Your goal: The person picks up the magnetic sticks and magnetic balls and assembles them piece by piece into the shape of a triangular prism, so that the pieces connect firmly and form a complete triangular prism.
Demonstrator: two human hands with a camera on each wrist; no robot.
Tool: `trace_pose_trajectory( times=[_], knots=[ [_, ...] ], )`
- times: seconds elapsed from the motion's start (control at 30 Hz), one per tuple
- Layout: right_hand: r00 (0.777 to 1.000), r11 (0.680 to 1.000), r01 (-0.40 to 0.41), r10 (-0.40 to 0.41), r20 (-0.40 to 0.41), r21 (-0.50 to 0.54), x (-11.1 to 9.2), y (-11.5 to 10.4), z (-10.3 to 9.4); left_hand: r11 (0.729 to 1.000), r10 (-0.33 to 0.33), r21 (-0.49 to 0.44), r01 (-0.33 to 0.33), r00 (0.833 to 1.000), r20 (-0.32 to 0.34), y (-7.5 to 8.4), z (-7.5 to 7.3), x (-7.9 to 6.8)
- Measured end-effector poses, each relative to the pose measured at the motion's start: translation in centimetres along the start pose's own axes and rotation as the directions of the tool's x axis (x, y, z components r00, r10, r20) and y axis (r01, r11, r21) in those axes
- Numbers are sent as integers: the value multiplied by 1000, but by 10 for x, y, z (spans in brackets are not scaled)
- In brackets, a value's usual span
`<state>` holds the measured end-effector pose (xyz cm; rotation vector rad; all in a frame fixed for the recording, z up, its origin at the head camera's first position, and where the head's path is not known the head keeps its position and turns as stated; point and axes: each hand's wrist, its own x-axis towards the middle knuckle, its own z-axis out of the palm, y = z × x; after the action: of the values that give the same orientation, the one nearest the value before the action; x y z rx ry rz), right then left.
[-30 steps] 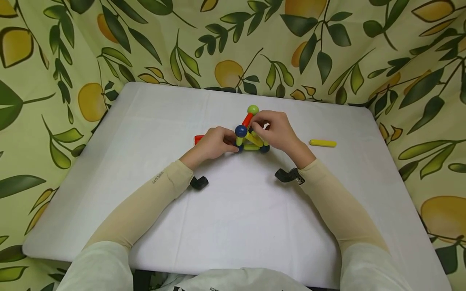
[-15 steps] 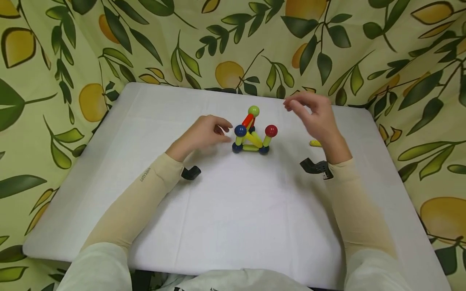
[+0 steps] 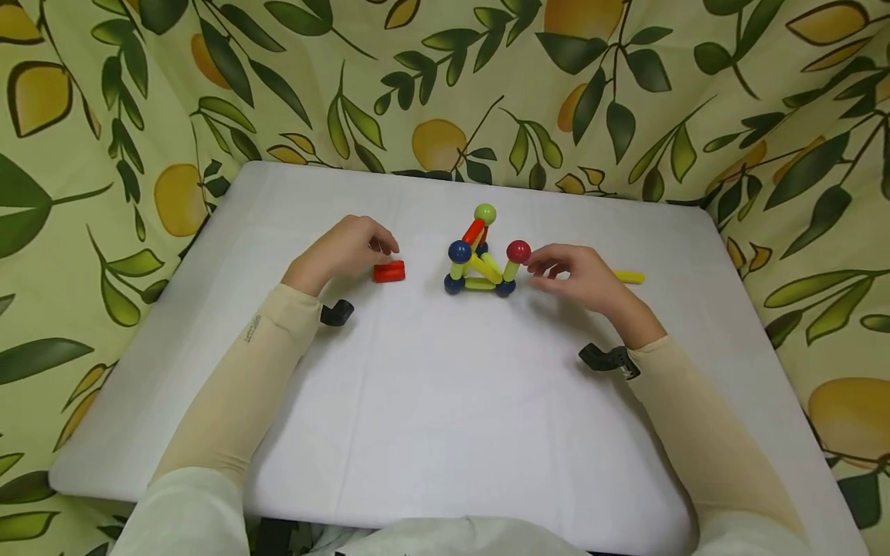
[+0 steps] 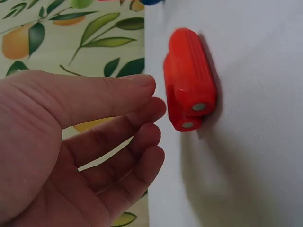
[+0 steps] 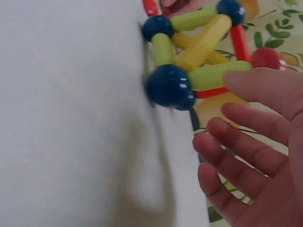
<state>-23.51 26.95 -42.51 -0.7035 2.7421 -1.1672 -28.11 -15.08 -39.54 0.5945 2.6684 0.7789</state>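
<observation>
A small frame of magnetic sticks and balls stands mid-table. In the head view it shows a green ball (image 3: 485, 214) on top, a red ball (image 3: 518, 252) at the right and a dark blue ball (image 3: 460, 251) at the left. Green, yellow and red sticks join them. My right hand (image 3: 579, 272) is beside the red ball, fingers loosely bent; in the right wrist view its thumb overlaps a green stick (image 5: 215, 75). To the left, my left hand (image 3: 341, 249) hovers by two red magnetic sticks (image 4: 191, 71), fingertips just short of them and nothing between them.
A yellow stick (image 3: 630, 277) lies on the table to the right, partly behind the right hand. The white-covered table (image 3: 445, 409) ends at the back against a leaf-patterned curtain (image 3: 389, 85). Black camera mounts (image 3: 337, 313) hang under both wrists.
Both hands have let go of the frame. The left moved left to the red sticks, uncovering them. The right swung away up and right, then came back beside the red ball.
</observation>
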Motion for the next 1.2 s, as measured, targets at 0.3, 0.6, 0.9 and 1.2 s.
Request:
trace_pose_trajectory(
  times=[0.3, 0.6, 0.9, 1.2],
  knots=[
    [998, 998, -56, 55, 16, 43, 8, -3, 20, 999, 28, 19, -28, 1000, 13, -14, 0, 10],
    [999, 998, -51, 51, -4, 26, 8, 1, 30, 997, 70, 32, -71, 997, 21, -13, 4, 9],
    [1000, 1000, -8, 8, -16, -1, 9, 3, 35, 996, 62, 56, -62, 998, 13, -17, 6, 9],
    [999, 1000, 1, -1, -34, 4, 9, 1, 36, 996, 58, 60, -59, 998, 8, -19, 10, 11]
  ],
)
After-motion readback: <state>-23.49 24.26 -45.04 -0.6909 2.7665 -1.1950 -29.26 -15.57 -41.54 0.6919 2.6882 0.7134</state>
